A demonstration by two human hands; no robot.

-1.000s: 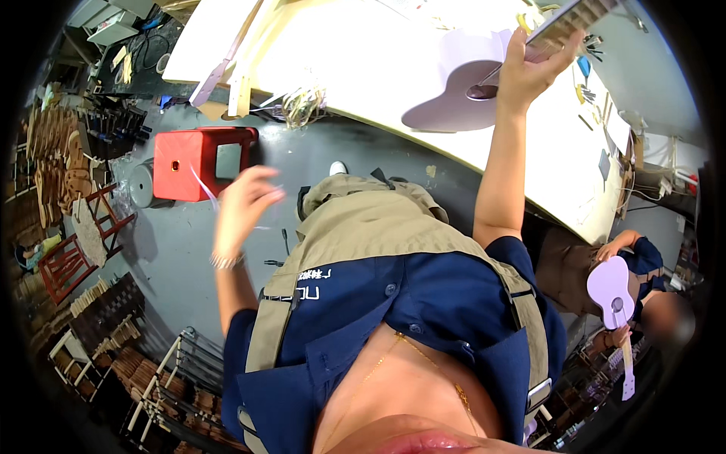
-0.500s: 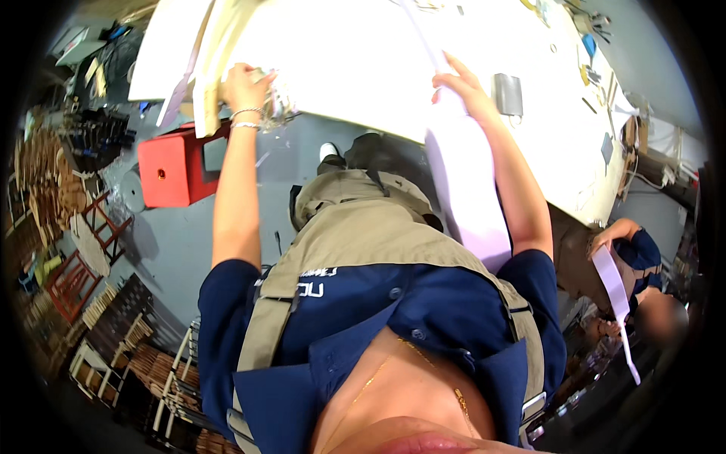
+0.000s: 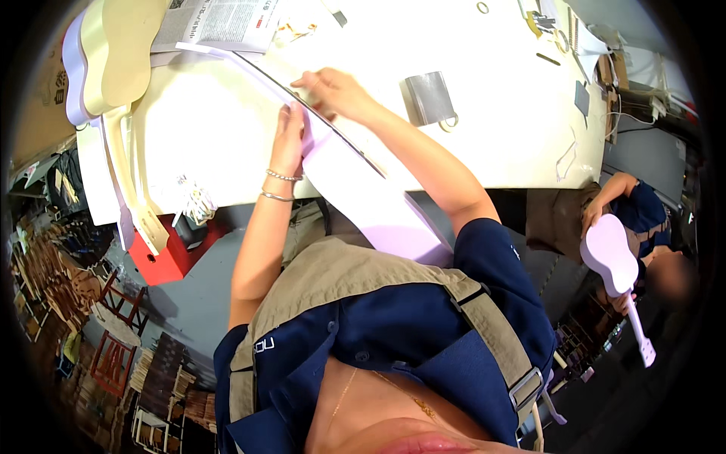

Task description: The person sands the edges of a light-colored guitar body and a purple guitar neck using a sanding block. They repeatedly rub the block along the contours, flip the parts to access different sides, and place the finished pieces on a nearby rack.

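A lavender guitar (image 3: 370, 200) leans on edge against my apron, its neck slanting up and left over the table and a thin dark strip (image 3: 344, 142) running along it. My left hand (image 3: 287, 140) grips the guitar around its neck end. Beside the dark strip, on the other side of the neck, is my right hand (image 3: 333, 92), fingers bent and slightly blurred; whether anything is between them is unclear. At the table's near left edge hangs a bundle of thin whitish strips (image 3: 195, 203).
A cream guitar (image 3: 125, 57) lies over a lavender one (image 3: 73, 72) at left, necks past the table edge. Below stands a red box (image 3: 160, 257). Newspaper (image 3: 219, 26) and a grey block (image 3: 429, 98) lie on the table. At right, another person holds a lavender guitar (image 3: 611, 253).
My left hand has left the whitish strips and now holds the guitar. The guitar's neck has swung left, and my right hand has shifted left along it. The other person's guitar has turned.
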